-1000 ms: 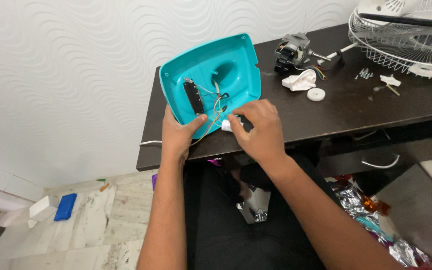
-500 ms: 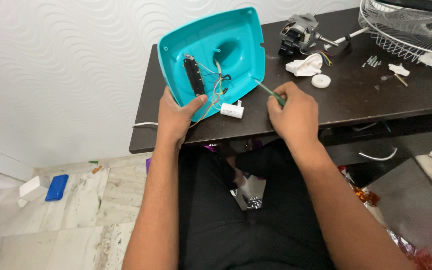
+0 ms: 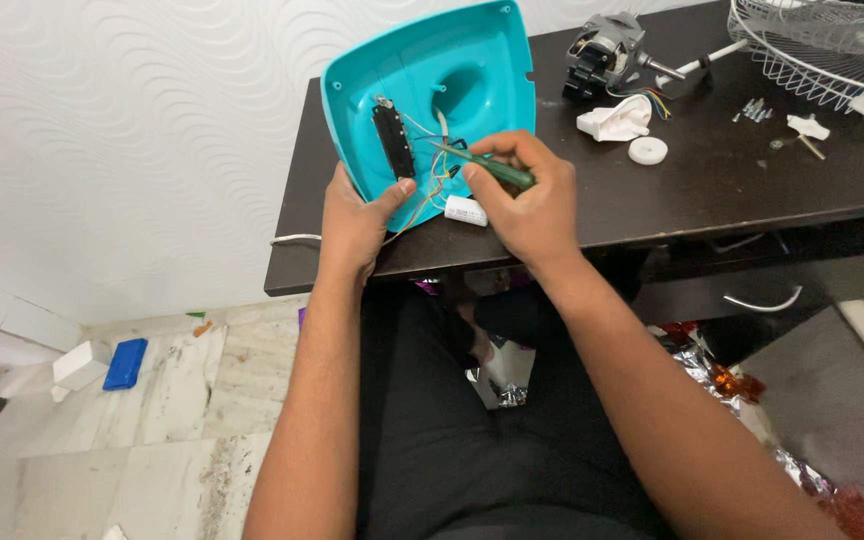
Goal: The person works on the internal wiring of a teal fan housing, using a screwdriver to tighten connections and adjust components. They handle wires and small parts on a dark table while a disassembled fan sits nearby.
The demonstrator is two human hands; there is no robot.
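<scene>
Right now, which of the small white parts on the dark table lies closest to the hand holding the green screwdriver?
The white cylindrical capacitor, wired to the turquoise plastic housing, beside the right hand. The white round disc and crumpled white piece lie farther right.

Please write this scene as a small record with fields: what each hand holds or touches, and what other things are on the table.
left hand: grips the lower edge of the teal plastic housing, thumb inside it
right hand: holds a green screwdriver, tip pointing into the housing
inside housing: black switch strip, coloured wires
beside right hand: white cylinder part on the wires
table: dark; small motor, white disc, wire fan guard
</scene>
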